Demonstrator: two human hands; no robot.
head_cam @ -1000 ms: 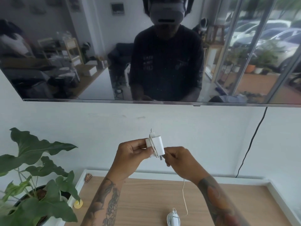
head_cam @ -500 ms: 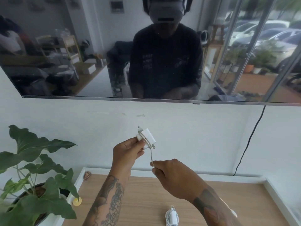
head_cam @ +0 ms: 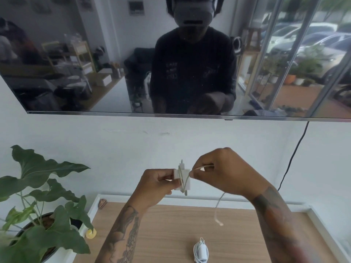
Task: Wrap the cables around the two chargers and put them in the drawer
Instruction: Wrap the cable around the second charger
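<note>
**Two chargers: one wound and set down, one mid-wrap**

Two hands work above the wooden tabletop (head_cam: 171,234). Left hand (head_cam: 157,184) grips the white charger (head_cam: 183,179) by its left side, fingers curled round the block, thumb side partly hidden. Right hand (head_cam: 220,173) pinches the cable (head_cam: 201,168) between thumb and fingertip, just right of the charger and level with its upper half.

Key relation: the cable runs leftward from the right-hand pinch to the block, where several turns already cross its face. The charger's long axis stands roughly upright, prongs at the bottom, a stub at the top. The right hand is the nearer one to the loose cable, so the next turn looks to be its job.

Free tail hangs below the right hand, ending at a small connector (head_cam: 220,223) above the tabletop, not touching it. Little slack is left, I judge.

Second charger (head_cam: 201,250), cable already coiled round it, lies on the tabletop near the bottom edge.

Hard to read: the turn count and how the cable passes behind the block. No drawer is in view.
</note>
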